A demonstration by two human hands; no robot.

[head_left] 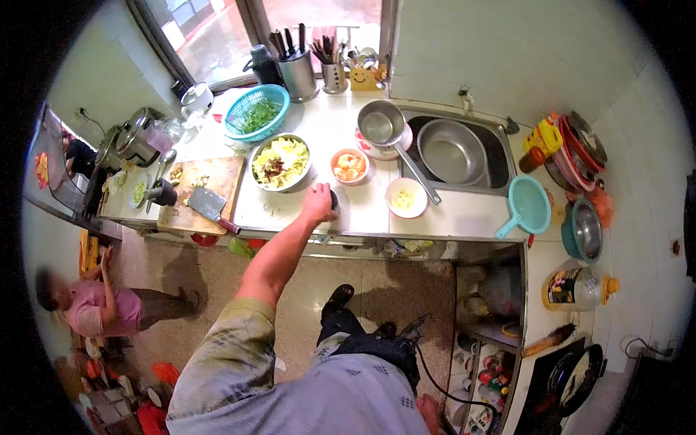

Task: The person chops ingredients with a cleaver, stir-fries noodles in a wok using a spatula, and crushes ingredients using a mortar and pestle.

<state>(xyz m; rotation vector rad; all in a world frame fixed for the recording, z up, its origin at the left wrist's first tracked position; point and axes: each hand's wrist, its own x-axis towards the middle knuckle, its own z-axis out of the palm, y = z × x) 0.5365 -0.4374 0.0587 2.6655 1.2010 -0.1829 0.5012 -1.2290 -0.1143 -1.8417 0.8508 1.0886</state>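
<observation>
My left hand (317,205) reaches over the counter's front edge, its fingers closed around a small dark object (334,201) whose kind I cannot make out. Just behind it stand a metal bowl of chopped yellow-green vegetable (279,161) with a dark red-brown heap on top, and a small bowl of orange-red pieces (349,167). To its right is a bowl of pale yellow pieces (406,198). A cleaver (208,204) lies on the wooden cutting board (228,174) to the left. Reddish skin, apparently my right hand (428,413), shows at the bottom edge; its fingers are unclear.
A long-handled saucepan (382,123) rests on a patterned dish beside the sink, which holds a metal basin (453,154). A teal colander (256,112) holds greens. Right are a strainer (527,203), an oil jug (576,288) and a pan (580,377). Another person (109,301) stands left.
</observation>
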